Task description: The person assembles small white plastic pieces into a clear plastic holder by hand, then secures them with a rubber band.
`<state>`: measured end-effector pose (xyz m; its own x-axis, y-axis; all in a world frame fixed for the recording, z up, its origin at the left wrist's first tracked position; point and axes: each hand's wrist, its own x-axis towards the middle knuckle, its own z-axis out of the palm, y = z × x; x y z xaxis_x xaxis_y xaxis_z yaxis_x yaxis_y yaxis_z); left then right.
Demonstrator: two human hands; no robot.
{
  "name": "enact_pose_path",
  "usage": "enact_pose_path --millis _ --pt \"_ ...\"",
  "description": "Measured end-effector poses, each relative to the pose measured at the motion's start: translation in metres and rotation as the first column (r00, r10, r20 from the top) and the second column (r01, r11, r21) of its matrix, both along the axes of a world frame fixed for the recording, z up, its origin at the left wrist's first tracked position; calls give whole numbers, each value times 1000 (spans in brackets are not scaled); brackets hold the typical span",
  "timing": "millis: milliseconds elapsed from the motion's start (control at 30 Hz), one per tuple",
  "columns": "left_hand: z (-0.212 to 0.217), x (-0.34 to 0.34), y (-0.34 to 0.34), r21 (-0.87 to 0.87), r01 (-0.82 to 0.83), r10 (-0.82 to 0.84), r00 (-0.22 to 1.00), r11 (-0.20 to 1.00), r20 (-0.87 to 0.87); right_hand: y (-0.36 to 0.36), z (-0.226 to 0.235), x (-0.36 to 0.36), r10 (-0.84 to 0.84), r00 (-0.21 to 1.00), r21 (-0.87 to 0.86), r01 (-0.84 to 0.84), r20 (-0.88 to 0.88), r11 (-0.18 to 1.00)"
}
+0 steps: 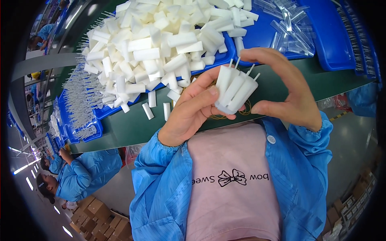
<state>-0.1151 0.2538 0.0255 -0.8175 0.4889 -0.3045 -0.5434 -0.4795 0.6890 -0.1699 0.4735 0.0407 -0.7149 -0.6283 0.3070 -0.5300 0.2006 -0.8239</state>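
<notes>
My left hand [187, 110] is closed around a bundle of white foam sticks [236, 89], holding it upright above the table's near edge. Thin white rods stick out of the bundle's top, and its lower end looks pale and translucent. On the bundle's other side my right hand [295, 90] is apart from it, index finger and thumb spread wide in a curve with nothing between them. Beyond both hands rises a big heap of white foam pieces [150, 48], spilling over a blue tray [230, 50].
A few loose foam pieces [148, 111] and yellowish rubber bands [246, 107] lie on the green table [120, 128]. Clear plastic tubes [287, 30] fill a blue tray at far right. Many thin rods [82, 98] stand at left. A co-worker in blue [90, 172] sits further left.
</notes>
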Motion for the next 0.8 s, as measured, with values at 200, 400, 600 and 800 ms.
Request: enact_pose_path --millis 200,400,600,800 --pt "2 0 4 152 39 -51 996 988 77 -16 -14 9 102 936 -251 -16 336 968" --pt "-8 9 8 -129 -243 222 962 961 -156 -24 -12 15 58 940 -383 79 335 920" --pt "-12 7 10 -345 -363 107 806 866 -582 -29 -13 22 -75 958 -338 170 278 926" --pt "-11 8 14 -343 -405 167 817 847 -552 -26 -13 21 -141 965 -295 204 221 933"
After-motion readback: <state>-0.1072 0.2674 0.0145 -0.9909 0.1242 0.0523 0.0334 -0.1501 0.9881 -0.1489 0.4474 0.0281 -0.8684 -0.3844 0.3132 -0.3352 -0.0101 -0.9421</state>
